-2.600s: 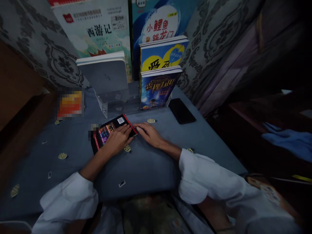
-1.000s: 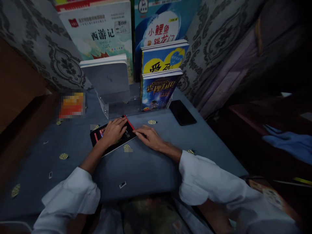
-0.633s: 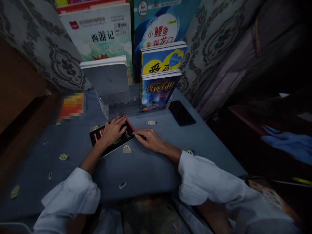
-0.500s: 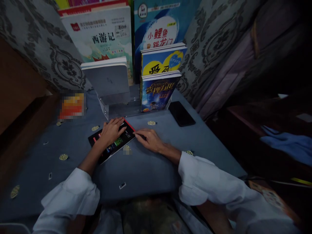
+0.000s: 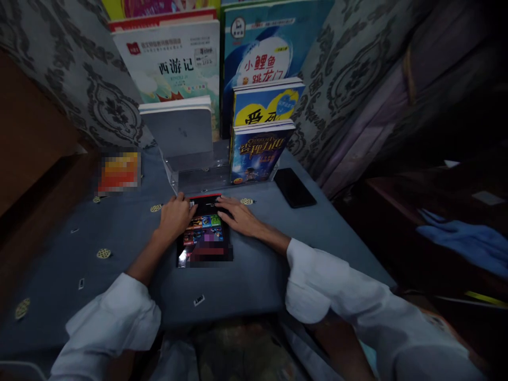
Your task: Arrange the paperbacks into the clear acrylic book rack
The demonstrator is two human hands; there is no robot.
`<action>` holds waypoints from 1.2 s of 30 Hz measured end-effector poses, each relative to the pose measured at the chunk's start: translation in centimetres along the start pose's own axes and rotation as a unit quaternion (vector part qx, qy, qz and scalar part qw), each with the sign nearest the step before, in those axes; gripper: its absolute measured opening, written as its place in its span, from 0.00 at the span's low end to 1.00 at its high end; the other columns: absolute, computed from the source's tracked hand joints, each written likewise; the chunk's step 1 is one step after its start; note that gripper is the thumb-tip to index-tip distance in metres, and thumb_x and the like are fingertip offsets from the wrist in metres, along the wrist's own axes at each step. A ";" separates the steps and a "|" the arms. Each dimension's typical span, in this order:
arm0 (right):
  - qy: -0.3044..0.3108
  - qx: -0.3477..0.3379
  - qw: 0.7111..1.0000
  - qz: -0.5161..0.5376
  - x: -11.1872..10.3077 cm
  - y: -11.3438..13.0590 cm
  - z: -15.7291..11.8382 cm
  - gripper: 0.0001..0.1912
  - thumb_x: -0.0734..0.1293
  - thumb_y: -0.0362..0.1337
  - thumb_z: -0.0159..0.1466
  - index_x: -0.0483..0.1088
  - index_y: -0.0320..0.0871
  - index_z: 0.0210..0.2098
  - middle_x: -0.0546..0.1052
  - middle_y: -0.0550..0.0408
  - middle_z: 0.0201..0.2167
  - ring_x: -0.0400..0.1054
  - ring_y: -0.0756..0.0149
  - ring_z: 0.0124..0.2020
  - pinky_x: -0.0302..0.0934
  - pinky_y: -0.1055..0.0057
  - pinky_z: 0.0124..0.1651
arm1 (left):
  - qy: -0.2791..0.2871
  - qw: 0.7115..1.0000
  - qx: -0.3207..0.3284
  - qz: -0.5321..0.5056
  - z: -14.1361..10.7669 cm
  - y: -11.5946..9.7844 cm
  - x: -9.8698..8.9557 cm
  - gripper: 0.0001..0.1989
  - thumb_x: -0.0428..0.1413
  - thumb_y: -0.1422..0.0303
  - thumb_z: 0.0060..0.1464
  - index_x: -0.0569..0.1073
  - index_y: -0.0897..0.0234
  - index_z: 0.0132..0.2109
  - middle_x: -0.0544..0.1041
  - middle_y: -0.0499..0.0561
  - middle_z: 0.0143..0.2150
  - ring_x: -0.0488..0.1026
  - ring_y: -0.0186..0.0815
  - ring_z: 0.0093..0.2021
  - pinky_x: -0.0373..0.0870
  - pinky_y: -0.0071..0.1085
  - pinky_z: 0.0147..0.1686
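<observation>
I have the left hand (image 5: 175, 215) bent over the edge of the black book (image 5: 204, 228), thumb on its cover; from here I can't tell whether it grips. The right hand (image 5: 241, 217) lies unclenched, fingertips on the opposite upper corner. The book sits between both hands, a phone (image 5: 295, 188) beyond the right one.
</observation>
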State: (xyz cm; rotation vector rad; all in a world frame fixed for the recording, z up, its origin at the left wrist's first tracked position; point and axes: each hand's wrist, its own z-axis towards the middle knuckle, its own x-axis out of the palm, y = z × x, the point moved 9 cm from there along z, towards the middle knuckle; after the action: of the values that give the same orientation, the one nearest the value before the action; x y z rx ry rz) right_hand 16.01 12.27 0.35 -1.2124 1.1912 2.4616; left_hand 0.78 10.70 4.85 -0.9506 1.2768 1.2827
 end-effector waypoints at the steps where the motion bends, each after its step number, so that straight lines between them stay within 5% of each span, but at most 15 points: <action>1: 0.004 0.001 1.000 -0.003 0.1 -0.2 0.4 0.18 0.61 0.41 0.71 0.71 0.43 0.57 0.73 0.43 0.61 0.61 0.54 0.67 0.53 0.45 0.69 | -0.006 1.000 -0.003 0.004 0.0 0.2 0.0 0.22 0.43 0.59 0.68 0.79 0.66 0.45 0.76 0.63 0.46 0.76 0.51 0.46 0.73 0.40 0.39; 8: 0.019 -0.003 1.000 0.007 0.5 -0.7 2.6 0.19 0.60 0.37 0.71 0.70 0.40 0.58 0.72 0.40 0.61 0.62 0.55 0.66 0.57 0.50 0.67 | -0.027 1.000 0.009 -0.011 0.1 0.8 0.7 0.21 0.43 0.63 0.67 0.77 0.70 0.50 0.75 0.66 0.47 0.72 0.54 0.51 0.69 0.47 0.48; 16: 0.016 -0.013 1.000 0.004 0.7 -0.6 2.4 0.23 0.57 0.34 0.71 0.62 0.39 0.64 0.69 0.40 0.63 0.61 0.56 0.67 0.57 0.51 0.68 | -0.044 0.989 0.115 -0.087 1.6 -1.5 2.2 0.25 0.46 0.76 0.60 0.69 0.65 0.63 0.72 0.58 0.59 0.68 0.47 0.55 0.67 0.42 0.54; 23: 0.027 -0.012 0.998 -0.058 1.4 -0.4 2.7 0.25 0.57 0.36 0.71 0.62 0.33 0.65 0.64 0.35 0.66 0.56 0.51 0.69 0.51 0.49 0.70 | -0.054 0.978 0.151 -0.131 1.9 -2.5 2.9 0.26 0.46 0.77 0.59 0.69 0.65 0.63 0.71 0.58 0.63 0.68 0.46 0.58 0.66 0.46 0.56; 36: -0.009 -0.017 0.999 -0.038 1.2 -1.4 2.8 0.22 0.58 0.32 0.70 0.67 0.40 0.62 0.68 0.42 0.65 0.59 0.57 0.68 0.55 0.51 0.68 | -0.033 0.932 0.311 -0.182 -6.8 -8.3 -0.4 0.20 0.50 0.58 0.67 0.73 0.64 0.58 0.75 0.57 0.59 0.69 0.45 0.61 0.65 0.46 0.60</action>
State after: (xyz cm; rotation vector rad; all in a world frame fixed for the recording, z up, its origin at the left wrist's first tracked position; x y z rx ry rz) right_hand 14.20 14.93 -0.32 -1.2191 1.0835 2.4411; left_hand 8.09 3.06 3.20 -0.6328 1.2659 0.5562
